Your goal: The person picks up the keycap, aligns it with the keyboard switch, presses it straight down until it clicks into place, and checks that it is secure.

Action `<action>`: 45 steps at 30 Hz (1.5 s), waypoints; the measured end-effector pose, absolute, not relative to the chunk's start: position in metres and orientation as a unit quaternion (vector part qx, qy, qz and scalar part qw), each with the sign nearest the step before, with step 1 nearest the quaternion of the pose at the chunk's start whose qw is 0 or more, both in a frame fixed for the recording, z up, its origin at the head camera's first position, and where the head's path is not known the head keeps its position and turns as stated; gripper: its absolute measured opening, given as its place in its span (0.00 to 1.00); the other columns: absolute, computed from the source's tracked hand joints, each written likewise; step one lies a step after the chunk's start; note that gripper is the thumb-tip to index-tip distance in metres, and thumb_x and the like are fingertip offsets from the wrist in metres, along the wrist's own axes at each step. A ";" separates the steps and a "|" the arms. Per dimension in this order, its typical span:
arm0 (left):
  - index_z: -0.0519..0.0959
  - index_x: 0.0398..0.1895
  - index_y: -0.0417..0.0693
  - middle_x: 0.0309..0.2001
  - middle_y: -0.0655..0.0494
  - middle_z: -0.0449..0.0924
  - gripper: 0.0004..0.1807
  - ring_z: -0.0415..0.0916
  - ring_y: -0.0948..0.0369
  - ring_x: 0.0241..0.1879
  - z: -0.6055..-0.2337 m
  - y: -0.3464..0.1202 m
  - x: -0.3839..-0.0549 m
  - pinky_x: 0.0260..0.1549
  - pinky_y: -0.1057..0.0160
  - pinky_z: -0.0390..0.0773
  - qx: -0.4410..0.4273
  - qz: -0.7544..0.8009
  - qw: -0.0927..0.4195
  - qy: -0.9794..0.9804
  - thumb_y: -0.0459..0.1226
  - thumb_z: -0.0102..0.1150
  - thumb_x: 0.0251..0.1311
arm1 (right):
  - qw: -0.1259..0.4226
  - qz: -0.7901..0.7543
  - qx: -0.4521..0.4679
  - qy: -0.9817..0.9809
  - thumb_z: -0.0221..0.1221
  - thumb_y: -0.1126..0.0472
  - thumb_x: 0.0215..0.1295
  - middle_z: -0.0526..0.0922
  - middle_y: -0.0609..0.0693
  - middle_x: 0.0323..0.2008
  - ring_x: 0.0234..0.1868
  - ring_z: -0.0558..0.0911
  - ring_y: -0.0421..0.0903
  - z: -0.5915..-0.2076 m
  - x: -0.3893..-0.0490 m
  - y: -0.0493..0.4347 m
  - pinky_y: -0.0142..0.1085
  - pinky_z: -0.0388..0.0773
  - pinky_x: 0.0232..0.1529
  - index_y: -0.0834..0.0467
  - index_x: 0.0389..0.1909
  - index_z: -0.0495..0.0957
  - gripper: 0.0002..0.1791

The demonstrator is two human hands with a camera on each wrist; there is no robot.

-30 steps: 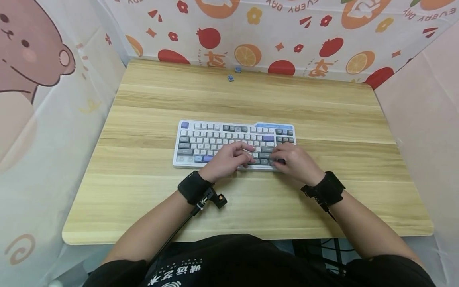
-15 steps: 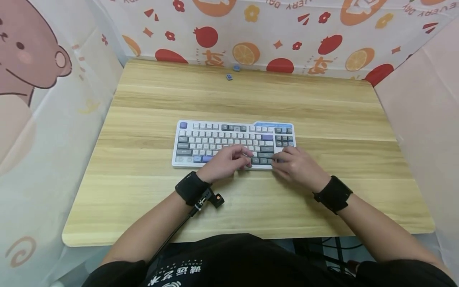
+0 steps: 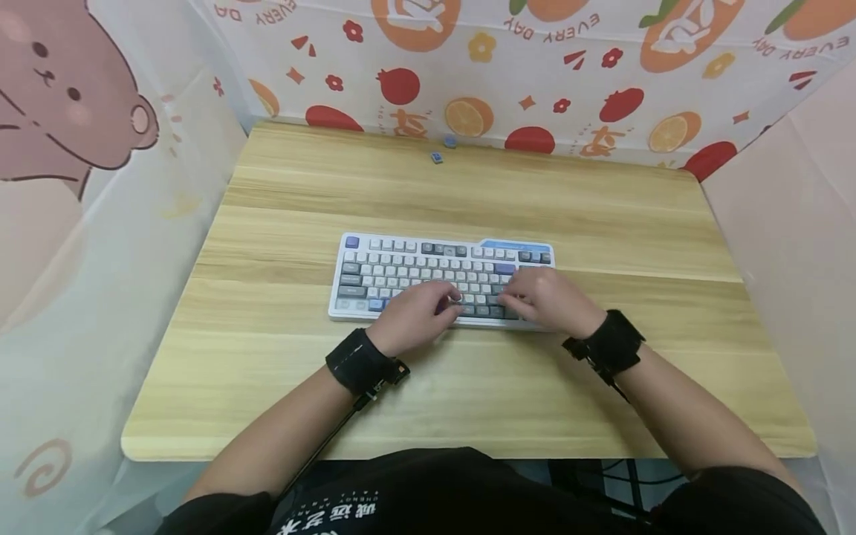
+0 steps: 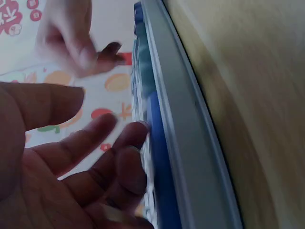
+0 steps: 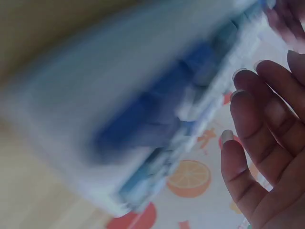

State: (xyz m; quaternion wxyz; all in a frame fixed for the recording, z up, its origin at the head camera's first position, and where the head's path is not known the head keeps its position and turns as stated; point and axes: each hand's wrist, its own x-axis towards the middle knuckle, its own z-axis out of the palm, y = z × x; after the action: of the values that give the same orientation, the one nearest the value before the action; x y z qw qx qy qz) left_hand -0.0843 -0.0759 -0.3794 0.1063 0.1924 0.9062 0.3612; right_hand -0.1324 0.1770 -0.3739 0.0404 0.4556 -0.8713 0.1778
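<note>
A white keyboard (image 3: pixel 401 245) with white, grey and blue-purple keys lies mid-table. Over its front edge, right of the space bar area, is my left hand (image 3: pixel 414 316); in the left wrist view its fingers (image 4: pixel 128 167) curl loosely beside the keyboard's edge, nothing visible between them. My right hand (image 3: pixel 551 301) hovers at the keyboard's right end, covering the keys there. In the right wrist view its fingers (image 5: pixel 257 124) are relaxed and hold nothing visible. A dark shape (image 4: pixel 112 47) by the right fingertips is too blurred to identify in the left wrist view.
Two small blue pieces, one flat (image 3: pixel 437 157) and one (image 3: pixel 450 141) behind it, lie at the back of the wooden table (image 3: pixel 267 357). A fruit-patterned cloth (image 3: pixel 508 67) hangs behind, and a light curtain (image 3: pixel 789 245) stands at the right.
The left hand has drawn slightly left along the keyboard. The right hand has moved left and away from me, covering more of the right-end keys. The head view has tilted up a little.
</note>
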 end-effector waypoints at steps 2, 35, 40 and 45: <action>0.83 0.44 0.50 0.32 0.61 0.78 0.10 0.73 0.63 0.30 -0.380 -0.076 -0.083 0.30 0.62 0.74 0.190 0.331 0.100 0.919 0.44 0.59 0.65 | 0.021 0.179 0.437 -0.881 0.62 0.56 0.67 0.84 0.45 0.26 0.28 0.81 0.39 -0.365 -0.147 0.167 0.37 0.79 0.33 0.54 0.27 0.86 0.10; 0.77 0.40 0.59 0.37 0.63 0.73 0.13 0.69 0.59 0.40 -0.390 -0.058 -0.061 0.40 0.54 0.65 0.198 0.228 0.103 0.948 0.54 0.59 0.62 | -0.125 0.065 0.358 -0.923 0.57 0.68 0.65 0.85 0.54 0.39 0.39 0.81 0.50 -0.382 -0.306 0.091 0.41 0.77 0.45 0.58 0.37 0.85 0.08; 0.81 0.43 0.54 0.34 0.61 0.79 0.13 0.74 0.60 0.36 -0.379 -0.076 -0.072 0.36 0.56 0.72 0.183 0.295 0.114 0.931 0.51 0.59 0.64 | -0.251 0.358 0.287 -0.853 0.58 0.67 0.65 0.85 0.57 0.35 0.35 0.86 0.51 -0.352 -0.282 0.089 0.45 0.83 0.45 0.66 0.44 0.82 0.10; 0.79 0.49 0.47 0.34 0.56 0.80 0.14 0.75 0.61 0.29 -0.365 -0.101 -0.078 0.27 0.64 0.75 0.150 0.392 -0.035 0.907 0.42 0.63 0.63 | -0.295 0.558 0.257 -0.732 0.60 0.70 0.66 0.87 0.61 0.39 0.39 0.88 0.56 -0.325 -0.231 0.091 0.58 0.77 0.51 0.67 0.55 0.74 0.17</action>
State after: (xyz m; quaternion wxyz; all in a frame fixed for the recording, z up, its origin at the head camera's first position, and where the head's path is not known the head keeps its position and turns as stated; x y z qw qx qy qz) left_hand -0.0785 -0.1006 -0.3649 -0.0353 0.1503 0.9069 0.3920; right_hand -0.2308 0.0907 -0.3246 -0.2952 0.2565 -0.7320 0.5578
